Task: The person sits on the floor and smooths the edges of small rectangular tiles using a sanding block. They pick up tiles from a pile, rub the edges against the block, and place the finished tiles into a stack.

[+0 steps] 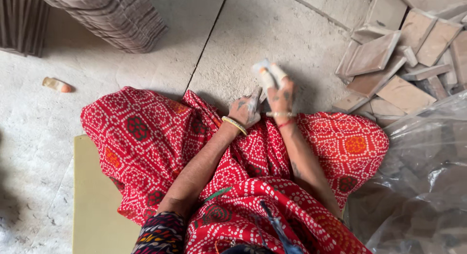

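I sit on a concrete floor with a red patterned cloth [146,137] spread over my legs. Both hands meet just past my knees. My right hand [281,96] points away from me, its fingers stretched out and wrapped in white tape, with nothing seen in it. My left hand [245,110] lies close beside it, one dusty finger reaching up against the right hand. Whether the left hand grips anything is hidden. A yellow bangle is on the left wrist, red and pale bands on the right. A loose heap of brown square tiles [389,64] is the nearest pile, to the right.
A tall stack of brown flat pieces [112,15] leans at the top left. A small orange-capped bottle [57,84] lies on the floor at the left. Crumpled clear plastic sheet [428,176] covers the lower right. A pale yellow mat [95,205] is under me.
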A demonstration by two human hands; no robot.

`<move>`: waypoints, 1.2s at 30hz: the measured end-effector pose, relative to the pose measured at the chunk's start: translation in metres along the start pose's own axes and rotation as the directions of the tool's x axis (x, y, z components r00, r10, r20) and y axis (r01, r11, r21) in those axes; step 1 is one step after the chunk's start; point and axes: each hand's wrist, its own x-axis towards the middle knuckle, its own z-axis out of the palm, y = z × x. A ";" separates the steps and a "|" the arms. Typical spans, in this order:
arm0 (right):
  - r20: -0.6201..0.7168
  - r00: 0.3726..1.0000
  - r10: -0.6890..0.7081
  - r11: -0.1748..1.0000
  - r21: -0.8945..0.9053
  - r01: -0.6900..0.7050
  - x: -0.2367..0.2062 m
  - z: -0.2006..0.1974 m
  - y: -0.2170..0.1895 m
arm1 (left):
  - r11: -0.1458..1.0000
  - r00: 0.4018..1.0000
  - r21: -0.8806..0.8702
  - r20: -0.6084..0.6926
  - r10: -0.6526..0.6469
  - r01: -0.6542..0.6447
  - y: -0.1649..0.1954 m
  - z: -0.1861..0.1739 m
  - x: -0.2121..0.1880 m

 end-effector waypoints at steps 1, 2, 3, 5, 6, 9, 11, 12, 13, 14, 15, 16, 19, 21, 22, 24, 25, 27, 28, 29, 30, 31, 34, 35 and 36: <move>0.004 0.999 -0.054 0.997 -0.049 0.054 -0.004 -0.001 -0.002 | 1.000 1.000 0.008 0.012 0.004 -0.004 -0.001 0.002 0.001; 0.009 0.995 -0.099 0.990 -0.096 0.099 -0.005 -0.003 -0.005 | 1.000 0.999 0.017 0.034 0.007 -0.008 -0.002 0.005 0.000; 0.004 0.995 -0.096 0.984 -0.151 0.096 -0.007 -0.005 -0.007 | 1.000 0.999 -0.013 0.038 0.000 0.001 -0.003 0.009 -0.001; -0.017 0.992 -0.121 0.961 -0.252 0.113 -0.007 -0.009 -0.011 | 0.998 1.000 -0.057 0.023 0.000 0.001 -0.007 0.012 0.002; -0.042 0.987 -0.152 0.959 -0.247 0.137 -0.008 -0.011 -0.011 | 0.998 1.000 -0.065 0.002 0.019 -0.019 -0.009 0.013 0.001; -0.106 0.961 -0.255 0.946 -0.231 0.226 -0.004 -0.013 -0.008 | 0.993 0.993 -0.067 -0.072 0.092 -0.097 -0.014 0.012 0.001; -0.117 0.949 -0.292 0.935 -0.241 0.258 -0.005 -0.012 -0.001 | 0.985 0.985 -0.084 -0.093 0.144 -0.152 -0.013 0.010 -0.002; -0.107 0.967 -0.230 0.952 -0.230 0.201 -0.004 -0.011 0.003 | 0.991 0.993 -0.074 -0.044 0.106 -0.110 -0.011 0.007 -0.003; -0.103 0.979 -0.174 0.965 -0.217 0.149 -0.004 -0.010 0.006 | 0.995 0.997 -0.057 -0.002 0.077 -0.077 -0.009 0.006 -0.004; -0.103 0.986 -0.128 0.974 -0.203 0.105 -0.001 -0.009 0.008 | 0.998 0.998 -0.034 0.032 0.051 -0.050 -0.007 0.002 -0.003; -0.104 0.993 -0.053 0.981 -0.193 0.032 0.000 -0.008 0.010 | 0.999 0.998 -0.039 0.050 0.030 -0.028 -0.005 0.000 -0.003; -0.103 0.994 0.023 0.983 -0.181 -0.042 0.001 -0.008 0.011 | 0.999 0.998 -0.043 0.069 0.007 -0.004 -0.005 -0.002 -0.004; -0.074 0.994 -0.076 0.992 -0.105 0.068 0.002 -0.009 0.012 | 0.998 0.998 -0.057 0.057 0.021 -0.018 -0.007 -0.005 -0.004; -0.027 0.998 -0.063 0.990 -0.127 0.059 0.001 -0.011 0.014 | 0.998 0.998 -0.064 0.046 0.032 -0.029 -0.009 -0.002 -0.005; -0.002 0.999 0.034 0.985 -0.172 -0.034 0.001 -0.012 0.016 | 0.998 0.998 -0.051 0.046 0.031 -0.029 -0.010 0.001 -0.004; -0.057 0.996 0.067 0.935 -0.344 -0.082 0.004 -0.013 0.022 | 0.998 0.998 -0.035 0.024 0.050 -0.049 -0.014 0.007 -0.005; -0.127 0.992 -0.011 0.884 -0.465 -0.050 0.008 -0.012 0.025 | 0.997 0.997 -0.031 -0.002 0.073 -0.073 -0.016 0.009 -0.005; -0.190 0.976 -0.110 0.934 -0.357 0.036 0.015 -0.012 0.033 | 0.996 0.996 -0.038 0.004 0.086 -0.086 -0.020 0.009 -0.002; -0.187 0.975 -0.118 0.988 -0.117 0.097 0.016 -0.012 0.036 | 0.996 0.997 -0.059 0.043 0.067 -0.064 -0.022 0.009 -0.002; -0.181 0.975 -0.125 0.981 0.126 0.149 0.016 -0.013 0.037 | 0.996 0.996 -0.086 0.083 0.044 -0.036 -0.022 0.008 -0.001; -0.190 0.972 -0.134 0.974 0.158 0.165 0.014 -0.014 0.038 | 0.996 0.995 -0.079 0.083 0.053 -0.047 -0.022 0.006 -0.001; -0.198 0.970 -0.139 0.966 0.187 0.177 0.012 -0.016 0.039 | 0.996 0.994 -0.076 0.086 0.061 -0.055 -0.020 0.004 -0.001; -0.128 0.982 -0.142 0.957 0.237 0.169 -0.002 -0.023 0.037 | 0.999 0.990 0.015 0.134 0.047 -0.050 -0.012 -0.007 -0.001; -0.090 0.986 -0.141 0.956 0.247 0.159 -0.006 -0.025 0.034 | 0.997 0.987 0.059 0.155 0.035 -0.045 -0.009 -0.012 0.000; -0.100 0.989 -0.108 0.978 0.169 0.124 -0.009 -0.026 0.031 | 0.996 0.984 0.055 0.164 0.067 -0.077 -0.006 -0.019 0.000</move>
